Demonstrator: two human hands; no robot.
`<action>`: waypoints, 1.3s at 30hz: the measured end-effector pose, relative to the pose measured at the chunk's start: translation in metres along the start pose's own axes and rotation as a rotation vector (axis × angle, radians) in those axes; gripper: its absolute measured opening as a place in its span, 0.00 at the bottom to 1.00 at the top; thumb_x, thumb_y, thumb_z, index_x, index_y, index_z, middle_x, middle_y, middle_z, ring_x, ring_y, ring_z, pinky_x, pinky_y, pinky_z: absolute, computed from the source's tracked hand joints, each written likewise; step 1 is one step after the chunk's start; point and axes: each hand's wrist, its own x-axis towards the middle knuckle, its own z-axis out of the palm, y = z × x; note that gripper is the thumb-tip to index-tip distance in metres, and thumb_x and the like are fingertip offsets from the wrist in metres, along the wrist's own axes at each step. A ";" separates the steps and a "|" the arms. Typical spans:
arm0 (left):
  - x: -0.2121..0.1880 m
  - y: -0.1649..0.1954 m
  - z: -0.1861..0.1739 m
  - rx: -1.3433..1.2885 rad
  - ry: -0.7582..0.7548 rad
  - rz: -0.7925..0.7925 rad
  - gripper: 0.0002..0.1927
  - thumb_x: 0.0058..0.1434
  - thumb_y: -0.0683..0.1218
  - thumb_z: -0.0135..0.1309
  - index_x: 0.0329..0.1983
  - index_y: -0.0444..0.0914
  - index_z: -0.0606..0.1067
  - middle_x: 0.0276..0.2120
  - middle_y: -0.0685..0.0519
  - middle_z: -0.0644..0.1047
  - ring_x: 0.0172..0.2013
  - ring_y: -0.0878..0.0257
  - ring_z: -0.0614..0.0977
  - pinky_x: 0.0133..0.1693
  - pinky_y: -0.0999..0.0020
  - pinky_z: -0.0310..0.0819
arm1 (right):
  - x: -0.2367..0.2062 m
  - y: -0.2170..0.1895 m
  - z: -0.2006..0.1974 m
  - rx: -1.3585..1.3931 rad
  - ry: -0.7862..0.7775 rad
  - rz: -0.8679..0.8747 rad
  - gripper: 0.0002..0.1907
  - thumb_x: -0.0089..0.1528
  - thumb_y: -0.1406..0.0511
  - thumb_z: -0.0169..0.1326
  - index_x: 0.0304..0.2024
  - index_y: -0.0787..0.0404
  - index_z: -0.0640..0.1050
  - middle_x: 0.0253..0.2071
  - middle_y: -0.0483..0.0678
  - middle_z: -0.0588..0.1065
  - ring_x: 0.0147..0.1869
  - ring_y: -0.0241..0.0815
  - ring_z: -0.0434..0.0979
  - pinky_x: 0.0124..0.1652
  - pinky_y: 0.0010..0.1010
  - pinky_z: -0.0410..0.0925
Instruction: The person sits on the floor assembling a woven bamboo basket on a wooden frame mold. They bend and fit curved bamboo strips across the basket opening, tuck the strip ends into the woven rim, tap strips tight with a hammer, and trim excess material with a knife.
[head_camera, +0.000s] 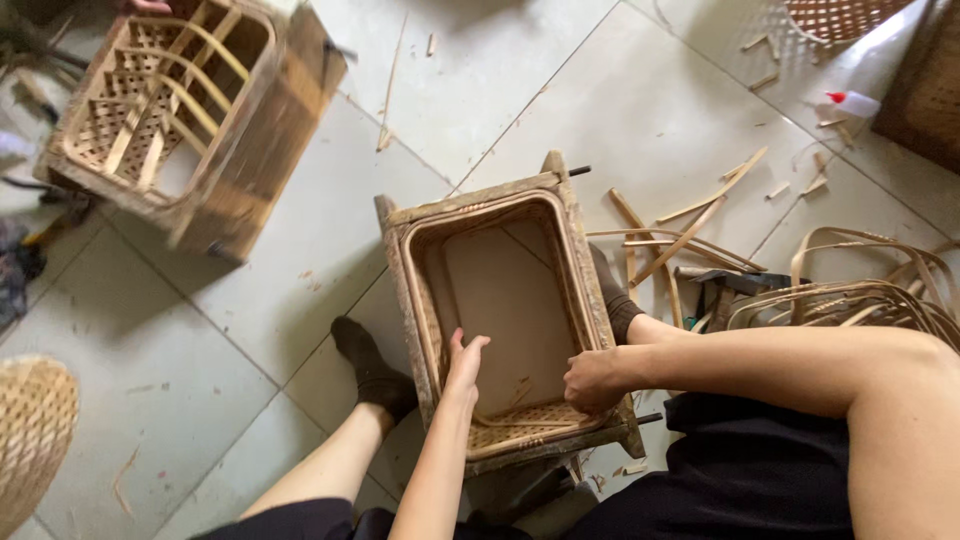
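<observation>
Obs.: You sit on the tiled floor (480, 90) with a rectangular woven basket frame (505, 310) held between your socked feet, near the middle of the floor and close against your lap. Its open side faces you; a woven base panel (520, 425) shows at the near end.

Step in hand (judged): working the inner lining or rim at the near end of the frame, seating material against the wall. A further move there would call for steady pressure from both hands while the feet keep the frame from tipping.

Left hand (465, 362): forearm comes up from below, palm flat against the inside of the left wall, fingers together and extended, clamped on nothing.

Right hand (592, 382): forearm comes in from the right edge, wrist bent down over the right rim; fingers curled closed at the inner near-right corner. What they pinch, if anything, cannot be told.

Surroundings: second basket frame (190, 120) at the far-left corner of the floor; loose cane strips (690, 225) and bent hoops (860, 290) to the right.
</observation>
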 end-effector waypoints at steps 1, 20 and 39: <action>-0.003 0.004 -0.001 0.030 -0.010 0.021 0.47 0.60 0.55 0.57 0.78 0.50 0.47 0.76 0.45 0.50 0.75 0.48 0.53 0.70 0.44 0.53 | -0.007 -0.005 -0.013 -0.045 0.056 -0.023 0.12 0.64 0.60 0.55 0.29 0.56 0.82 0.32 0.49 0.80 0.41 0.50 0.81 0.55 0.50 0.69; -0.079 -0.090 -0.022 1.133 -0.831 0.673 0.45 0.50 0.53 0.69 0.70 0.41 0.66 0.65 0.45 0.72 0.62 0.52 0.73 0.60 0.58 0.67 | -0.236 -0.044 -0.043 -0.125 1.455 0.742 0.11 0.60 0.69 0.58 0.45 0.53 0.79 0.44 0.43 0.77 0.51 0.44 0.74 0.61 0.40 0.63; -0.048 -0.026 -0.113 1.380 -0.718 0.272 0.39 0.47 0.36 0.63 0.66 0.39 0.69 0.64 0.45 0.72 0.64 0.55 0.72 0.60 0.58 0.71 | -0.023 -0.038 0.208 0.940 1.424 1.508 0.13 0.63 0.59 0.60 0.44 0.58 0.73 0.31 0.57 0.80 0.36 0.60 0.81 0.35 0.49 0.73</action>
